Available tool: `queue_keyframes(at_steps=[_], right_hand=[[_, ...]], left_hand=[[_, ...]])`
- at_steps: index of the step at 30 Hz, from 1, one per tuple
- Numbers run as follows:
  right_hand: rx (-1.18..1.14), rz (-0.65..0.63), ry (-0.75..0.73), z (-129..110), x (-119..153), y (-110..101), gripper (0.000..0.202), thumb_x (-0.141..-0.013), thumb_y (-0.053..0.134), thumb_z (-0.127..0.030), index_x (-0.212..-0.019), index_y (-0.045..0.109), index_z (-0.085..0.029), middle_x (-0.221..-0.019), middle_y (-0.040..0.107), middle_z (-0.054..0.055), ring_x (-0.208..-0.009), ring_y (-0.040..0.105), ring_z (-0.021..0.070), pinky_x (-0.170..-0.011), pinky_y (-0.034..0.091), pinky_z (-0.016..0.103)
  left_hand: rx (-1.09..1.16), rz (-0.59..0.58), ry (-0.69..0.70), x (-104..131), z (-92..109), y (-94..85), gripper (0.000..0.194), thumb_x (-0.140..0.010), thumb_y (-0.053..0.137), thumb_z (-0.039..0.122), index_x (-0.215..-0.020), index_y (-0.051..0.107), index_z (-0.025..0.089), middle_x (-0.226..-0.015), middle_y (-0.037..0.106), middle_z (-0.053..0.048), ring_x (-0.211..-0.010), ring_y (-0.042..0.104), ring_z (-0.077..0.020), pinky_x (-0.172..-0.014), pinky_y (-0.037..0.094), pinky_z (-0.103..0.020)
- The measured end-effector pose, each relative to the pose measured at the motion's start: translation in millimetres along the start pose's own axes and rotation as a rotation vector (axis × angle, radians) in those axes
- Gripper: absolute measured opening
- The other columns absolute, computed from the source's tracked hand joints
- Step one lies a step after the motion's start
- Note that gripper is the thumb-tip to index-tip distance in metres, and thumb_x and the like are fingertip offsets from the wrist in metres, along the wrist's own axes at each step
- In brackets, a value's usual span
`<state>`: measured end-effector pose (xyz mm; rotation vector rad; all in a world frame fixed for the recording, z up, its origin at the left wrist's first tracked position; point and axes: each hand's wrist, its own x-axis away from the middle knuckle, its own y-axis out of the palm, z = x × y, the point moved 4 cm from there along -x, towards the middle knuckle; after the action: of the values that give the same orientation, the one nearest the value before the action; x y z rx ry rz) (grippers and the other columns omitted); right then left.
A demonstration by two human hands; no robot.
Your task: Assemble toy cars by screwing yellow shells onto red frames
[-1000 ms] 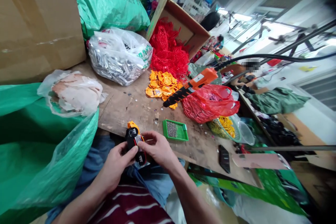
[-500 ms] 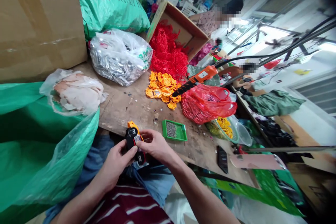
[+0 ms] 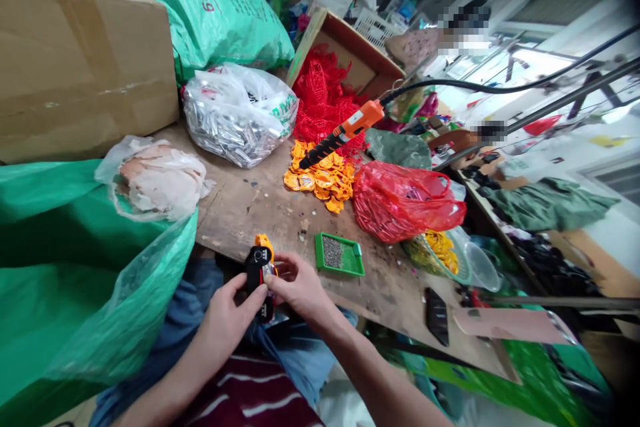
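Close to the table's front edge, above my lap, both hands hold a black-and-orange plastic assembly (image 3: 256, 273), which looks like a toy; its exact kind is unclear. My left hand (image 3: 231, 307) grips its black side, thumb on top. From the other side my right hand (image 3: 300, 283) pinches it, with thumb and fingers closed at its middle. Small silvery and red parts show between the thumbs. A green tray (image 3: 363, 267) of small grey screws (image 3: 332, 251) lies right of my right hand. Beyond it, an orange-and-black electric screwdriver (image 3: 345, 133) hangs tip down over a pile of orange plastic parts (image 3: 323, 180).
A clear bag of silvery metal pieces (image 3: 240, 113), a red plastic bag (image 3: 405, 200) and a tipped wooden box with red plastic pieces (image 3: 320, 93) stand farther back. A carton (image 3: 85, 60) and green sack (image 3: 75, 267) flank the left. A phone (image 3: 437, 315) lies right. Another person (image 3: 417, 47) is behind.
The camera view has shifted, so most things sit a little farther right. The screwdriver has swung left over the orange parts. Both hands still hold the black-and-orange assembly.
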<state>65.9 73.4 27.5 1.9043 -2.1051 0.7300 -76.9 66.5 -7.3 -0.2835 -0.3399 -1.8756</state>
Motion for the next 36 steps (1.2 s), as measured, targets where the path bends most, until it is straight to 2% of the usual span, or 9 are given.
queue_keyframes(at_steps=[8, 12, 14, 16, 18, 22, 26, 29, 36], right_hand=[[-0.197, 0.079, 0.001, 16.3, 11.0, 4.7, 0.043, -0.068, 0.075, -0.035, -0.105, 0.062, -0.017, -0.09, 0.068, 0.006, -0.077, 0.065, 0.019, -0.053, 0.053, 0.024], [-0.173, 0.015, -0.037, 15.0, 13.0, -2.1, 0.042, -0.07, 0.074, -0.035, -0.105, 0.063, -0.015, -0.1, 0.069, 0.009, -0.08, 0.065, 0.0188, -0.057, 0.052, 0.025], [-0.097, 0.044, -0.077, 14.2, 13.8, -8.4, 0.04, -0.07, 0.075, -0.033, -0.104, 0.064, -0.016, -0.101, 0.069, 0.009, -0.08, 0.064, 0.0182, -0.06, 0.052, 0.026], [-0.024, 0.156, -0.123, 14.2, 15.4, -15.5, 0.038, -0.066, 0.077, -0.029, -0.099, 0.063, -0.016, -0.094, 0.068, 0.006, -0.077, 0.062, 0.0162, -0.066, 0.052, 0.028], [-0.025, 0.241, -0.141, 15.6, 17.5, -18.5, 0.034, -0.064, 0.079, -0.027, -0.091, 0.061, -0.017, -0.081, 0.065, 0.001, -0.068, 0.058, 0.013, -0.064, 0.051, 0.026], [-0.099, 0.244, -0.093, 19.4, 20.7, -13.4, 0.024, -0.066, 0.077, -0.03, -0.079, 0.06, -0.017, -0.064, 0.06, -0.003, -0.054, 0.053, 0.0106, -0.051, 0.045, 0.023], [-0.072, 0.302, -0.038, 17.3, 22.9, -13.4, 0.023, -0.064, 0.078, -0.03, -0.076, 0.065, -0.015, -0.064, 0.065, 0.001, -0.053, 0.058, 0.0124, -0.052, 0.048, 0.025], [-0.083, 0.284, 0.021, 16.4, 21.1, -15.2, 0.024, -0.064, 0.078, -0.033, -0.07, 0.065, -0.015, -0.056, 0.065, 0.001, -0.048, 0.058, 0.013, -0.048, 0.047, 0.024], [0.061, 0.242, 0.043, 20.5, 15.6, -21.3, 0.031, -0.07, 0.074, -0.042, -0.066, 0.066, -0.013, -0.054, 0.066, 0.004, -0.047, 0.056, 0.0111, -0.046, 0.044, 0.021]], left_hand=[[-0.226, 0.05, 0.04, 6.5, 11.8, 1.7, 0.032, -0.086, 0.056, 0.045, -0.094, 0.067, 0.017, -0.084, 0.072, -0.005, -0.076, 0.069, -0.0232, -0.068, 0.053, -0.031], [-0.244, 0.027, 0.076, 4.1, 6.7, 5.4, 0.031, -0.088, 0.054, 0.044, -0.098, 0.067, 0.018, -0.088, 0.072, -0.005, -0.077, 0.069, -0.022, -0.071, 0.053, -0.031], [-0.236, 0.017, 0.074, 3.2, 4.1, 7.5, 0.031, -0.088, 0.054, 0.045, -0.098, 0.067, 0.018, -0.088, 0.071, -0.005, -0.078, 0.069, -0.0219, -0.072, 0.053, -0.031], [-0.23, 0.019, 0.08, 3.0, 3.2, 9.2, 0.031, -0.087, 0.056, 0.045, -0.098, 0.068, 0.018, -0.09, 0.072, -0.005, -0.08, 0.069, -0.0223, -0.074, 0.053, -0.032], [-0.226, 0.028, 0.094, 3.4, 3.7, 10.7, 0.03, -0.087, 0.057, 0.044, -0.099, 0.068, 0.019, -0.094, 0.072, -0.006, -0.083, 0.069, -0.0225, -0.076, 0.053, -0.032], [-0.218, 0.04, 0.107, 4.2, 3.5, 12.2, 0.03, -0.087, 0.057, 0.043, -0.099, 0.069, 0.019, -0.097, 0.071, -0.006, -0.085, 0.069, -0.0222, -0.077, 0.053, -0.032], [-0.292, 0.095, 0.138, 3.8, 2.3, 9.9, 0.03, -0.084, 0.059, 0.044, -0.097, 0.072, 0.02, -0.111, 0.068, -0.009, -0.099, 0.068, -0.0251, -0.087, 0.052, -0.036], [-0.341, 0.12, 0.164, 2.9, 0.9, 8.7, 0.031, -0.083, 0.061, 0.043, -0.099, 0.073, 0.02, -0.119, 0.065, -0.011, -0.108, 0.064, -0.0274, -0.096, 0.048, -0.039], [-0.34, 0.086, 0.175, 3.1, -0.9, 10.8, 0.029, -0.084, 0.062, 0.041, -0.099, 0.072, 0.02, -0.119, 0.063, -0.01, -0.11, 0.063, -0.0263, -0.096, 0.047, -0.038]])
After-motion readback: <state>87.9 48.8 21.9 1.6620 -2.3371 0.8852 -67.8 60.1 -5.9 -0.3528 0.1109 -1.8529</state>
